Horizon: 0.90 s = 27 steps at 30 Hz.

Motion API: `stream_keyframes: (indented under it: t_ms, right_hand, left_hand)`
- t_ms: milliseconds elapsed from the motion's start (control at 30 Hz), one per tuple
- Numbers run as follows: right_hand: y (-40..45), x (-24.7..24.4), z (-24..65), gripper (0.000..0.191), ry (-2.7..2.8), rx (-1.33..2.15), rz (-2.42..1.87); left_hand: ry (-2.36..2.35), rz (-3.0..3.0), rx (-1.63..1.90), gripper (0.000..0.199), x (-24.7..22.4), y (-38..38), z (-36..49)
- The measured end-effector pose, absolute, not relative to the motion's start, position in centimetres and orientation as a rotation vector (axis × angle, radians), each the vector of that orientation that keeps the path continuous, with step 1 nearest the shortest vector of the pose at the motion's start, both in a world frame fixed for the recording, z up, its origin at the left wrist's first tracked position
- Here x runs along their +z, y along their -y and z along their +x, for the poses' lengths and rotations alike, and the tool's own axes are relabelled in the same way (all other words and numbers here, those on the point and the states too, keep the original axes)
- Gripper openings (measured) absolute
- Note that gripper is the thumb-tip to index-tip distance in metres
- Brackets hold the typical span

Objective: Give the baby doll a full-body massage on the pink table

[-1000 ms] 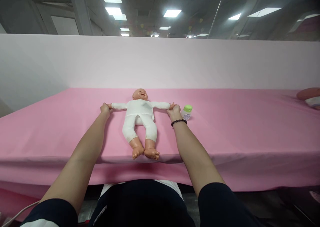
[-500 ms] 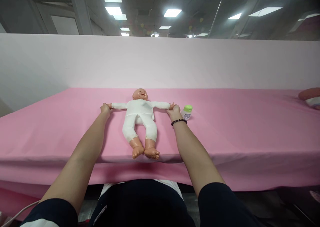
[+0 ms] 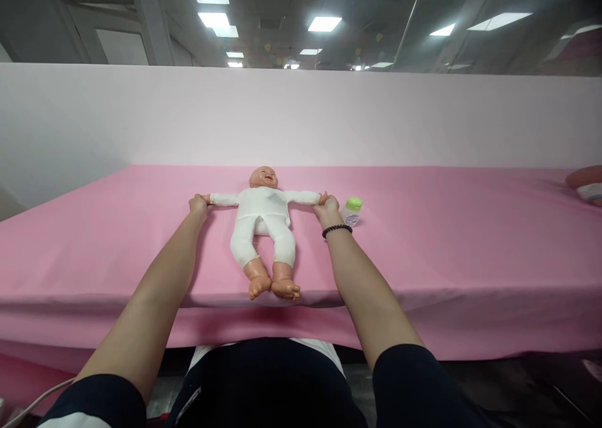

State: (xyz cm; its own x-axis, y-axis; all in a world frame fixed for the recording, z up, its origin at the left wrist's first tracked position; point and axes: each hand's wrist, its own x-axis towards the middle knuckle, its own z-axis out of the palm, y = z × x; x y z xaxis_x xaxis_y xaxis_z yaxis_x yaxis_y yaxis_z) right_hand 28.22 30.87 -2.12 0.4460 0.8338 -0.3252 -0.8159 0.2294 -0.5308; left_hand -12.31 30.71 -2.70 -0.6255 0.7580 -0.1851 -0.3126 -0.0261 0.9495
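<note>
A baby doll [image 3: 263,211] with a white cloth body lies on its back, head toward the wall and bare feet near the table's front edge. Both its arms are stretched straight out to the sides. My left hand [image 3: 198,203] is closed around the doll's hand on the left. On the other side, my right hand [image 3: 328,209], below which a dark beaded bracelet circles the wrist, grips the doll's other hand. Just right of that wrist stands a small clear bottle [image 3: 351,213] with a green cap, partly behind it.
Pink cloth [image 3: 446,240] covers the table and hangs over its front edge. A low white wall [image 3: 301,117] runs along the back, with glass above it. Part of another doll-like object [image 3: 586,178] shows at the far right edge.
</note>
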Motion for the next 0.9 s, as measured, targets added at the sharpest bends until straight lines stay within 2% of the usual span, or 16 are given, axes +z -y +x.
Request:
stream_keyframes:
  t_ms: [300,900]
  right_hand:
    - [-30.2,-1.9,28.0,0.029,0.194,1.119,-0.798]
    - [-30.5,-2.3,28.1,0.023,0.48,1.083,-0.847]
  left_hand:
    - [-1.463,0.469,1.725,0.037,-2.5,-30.8,-12.5]
    - [-1.414,0.442,1.892,0.024,-1.9,-30.5,-10.6]
